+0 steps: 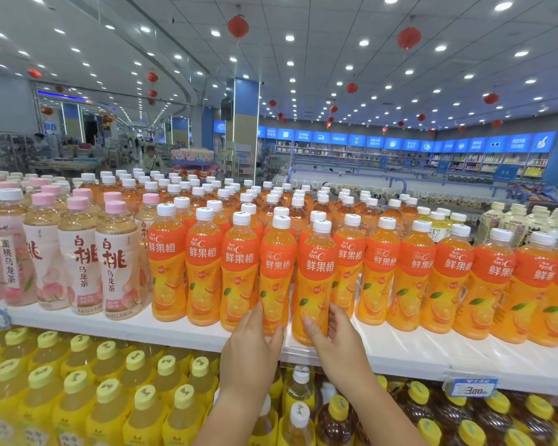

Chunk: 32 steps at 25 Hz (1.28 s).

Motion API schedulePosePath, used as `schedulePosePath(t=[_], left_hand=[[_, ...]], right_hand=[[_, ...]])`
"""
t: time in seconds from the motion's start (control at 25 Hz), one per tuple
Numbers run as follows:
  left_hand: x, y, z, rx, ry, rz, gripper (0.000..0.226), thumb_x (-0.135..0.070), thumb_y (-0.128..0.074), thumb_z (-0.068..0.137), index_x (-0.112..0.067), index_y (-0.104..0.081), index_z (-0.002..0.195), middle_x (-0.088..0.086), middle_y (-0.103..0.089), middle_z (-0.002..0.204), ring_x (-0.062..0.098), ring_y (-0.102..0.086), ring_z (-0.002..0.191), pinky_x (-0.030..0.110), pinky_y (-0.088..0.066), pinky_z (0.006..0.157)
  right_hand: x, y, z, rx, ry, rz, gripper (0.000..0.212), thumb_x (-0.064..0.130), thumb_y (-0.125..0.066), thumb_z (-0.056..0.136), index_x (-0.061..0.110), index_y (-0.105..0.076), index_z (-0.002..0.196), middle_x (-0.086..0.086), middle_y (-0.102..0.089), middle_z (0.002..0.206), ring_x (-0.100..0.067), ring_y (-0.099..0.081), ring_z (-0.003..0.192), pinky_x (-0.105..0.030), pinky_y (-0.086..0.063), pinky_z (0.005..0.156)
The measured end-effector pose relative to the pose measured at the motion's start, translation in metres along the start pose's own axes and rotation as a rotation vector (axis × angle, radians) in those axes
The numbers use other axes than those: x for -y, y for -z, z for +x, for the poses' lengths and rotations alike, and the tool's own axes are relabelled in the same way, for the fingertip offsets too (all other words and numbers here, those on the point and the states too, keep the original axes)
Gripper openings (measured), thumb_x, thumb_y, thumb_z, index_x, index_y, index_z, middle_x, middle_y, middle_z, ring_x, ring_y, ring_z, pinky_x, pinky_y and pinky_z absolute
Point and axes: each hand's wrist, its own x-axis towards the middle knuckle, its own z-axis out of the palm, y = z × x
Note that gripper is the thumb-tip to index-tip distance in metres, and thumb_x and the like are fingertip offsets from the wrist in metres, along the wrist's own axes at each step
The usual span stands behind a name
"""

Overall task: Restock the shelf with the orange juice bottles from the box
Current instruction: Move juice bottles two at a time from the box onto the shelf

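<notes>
While rows of white-capped orange juice bottles (380, 268) fill the white top shelf (174, 326) of a brightly lit store, a person reaches up with both bare hands to the front row. Their left hand (252, 346) lies with its fingers spread loosely around the base of one front bottle (276, 278), the thumb on its right side; whether it grips or merely touches cannot be told. Their right hand (335, 336) cups the base of the neighbouring bottle (316, 281), thumb across its label and fingers curled around the right side, in what looks like a light hold. Both bottles stand upright on the shelf near its front edge, just beside each other and slightly ahead of the line. To the left stand pink-capped peach tea bottles (116, 262); below, yellow-capped bottles (78, 391) crowd the lower tier, and a price tag (472, 387) hangs on the shelf edge at right. Red lanterns (238, 26) hang from the ceiling behind. No box is in view
</notes>
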Motion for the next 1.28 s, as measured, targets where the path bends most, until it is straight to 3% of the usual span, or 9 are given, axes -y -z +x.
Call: schedulePosePath(t=[0.16,0.28,0.4,0.48,0.6,0.68,0.92,1.04,1.28], left_hand=[[-0.005,0.003,-0.010,0.011,0.021,-0.116,0.057,-0.058,-0.050,0.095,-0.032,-0.047,0.145,-0.017,-0.058,0.132,0.005,-0.054,0.121,0.030,-0.052,0.098],[-0.013,0.011,-0.016,0.098,0.108,-0.299,0.065,-0.063,-0.047,0.095,-0.033,-0.037,0.152,-0.018,-0.045,0.149,0.005,-0.041,0.138,0.035,-0.039,0.115],[-0.024,0.021,-0.022,0.176,0.243,-0.399,0.074,-0.062,-0.049,0.095,-0.029,-0.028,0.158,-0.015,-0.034,0.158,0.009,-0.031,0.147,0.038,-0.030,0.120],[-0.030,0.028,-0.024,0.202,0.298,-0.465,0.075,-0.063,-0.050,0.094,-0.029,-0.028,0.158,-0.012,-0.035,0.159,0.011,-0.033,0.146,0.040,-0.031,0.120],[-0.037,0.037,-0.034,0.224,0.336,-0.469,0.071,-0.058,-0.049,0.097,-0.023,-0.033,0.156,-0.004,-0.039,0.158,0.017,-0.037,0.145,0.039,-0.034,0.116],[-0.042,0.043,-0.047,0.257,0.318,-0.462,0.065,-0.055,-0.049,0.098,-0.022,-0.038,0.154,-0.004,-0.043,0.156,0.017,-0.041,0.142,0.036,-0.036,0.112],[-0.051,0.063,-0.086,0.436,0.228,-0.613,0.040,-0.050,-0.049,0.100,-0.034,-0.052,0.136,-0.017,-0.052,0.140,-0.003,-0.051,0.117,0.026,-0.039,0.100],[-0.047,0.069,-0.108,0.564,0.180,-0.657,0.047,-0.048,-0.049,0.100,-0.030,-0.047,0.143,-0.018,-0.048,0.141,-0.006,-0.048,0.115,0.012,-0.037,0.091],[-0.059,0.052,-0.173,0.850,0.132,-0.711,0.055,-0.044,-0.047,0.102,-0.021,-0.041,0.152,-0.012,-0.044,0.149,-0.003,-0.040,0.123,0.010,-0.035,0.089]], right_hand=[[0.000,0.007,-0.003,0.014,0.015,-0.014,0.057,0.045,-0.063,0.093,0.026,-0.043,0.143,0.020,-0.055,0.131,-0.004,-0.051,0.127,-0.023,-0.042,0.103],[0.003,0.015,-0.005,0.053,0.020,-0.028,0.057,0.055,-0.057,0.090,0.032,-0.043,0.141,0.022,-0.052,0.131,-0.004,-0.049,0.129,-0.028,-0.041,0.107],[0.004,0.023,-0.006,0.122,0.000,-0.022,0.038,0.054,-0.051,0.095,0.043,-0.041,0.129,0.033,-0.050,0.122,0.000,-0.048,0.123,-0.025,-0.039,0.103],[0.005,0.027,-0.009,0.166,-0.003,-0.026,0.034,0.053,-0.047,0.097,0.043,-0.040,0.128,0.038,-0.047,0.117,0.000,-0.048,0.120,-0.022,-0.035,0.098],[0.006,0.033,-0.022,0.172,-0.009,-0.037,0.054,0.057,-0.045,0.096,0.033,-0.041,0.145,0.023,-0.047,0.137,-0.004,-0.043,0.133,-0.025,-0.035,0.104],[0.007,0.039,-0.039,0.159,-0.017,-0.019,0.053,0.056,-0.046,0.097,0.035,-0.040,0.146,0.020,-0.045,0.141,-0.003,-0.041,0.134,-0.025,-0.035,0.105],[0.007,0.059,-0.104,0.032,-0.096,-0.027,0.050,0.048,-0.049,0.099,0.030,-0.042,0.146,0.014,-0.049,0.144,-0.005,-0.046,0.134,-0.024,-0.039,0.106],[0.008,0.063,-0.150,-0.034,-0.152,-0.043,0.052,0.042,-0.048,0.101,0.027,-0.039,0.150,0.014,-0.048,0.143,-0.002,-0.045,0.130,-0.013,-0.038,0.094],[-0.009,0.086,-0.262,-0.275,-0.346,-0.014,0.048,0.046,-0.052,0.099,0.035,-0.043,0.144,0.018,-0.053,0.138,-0.001,-0.050,0.127,-0.025,-0.042,0.098]])
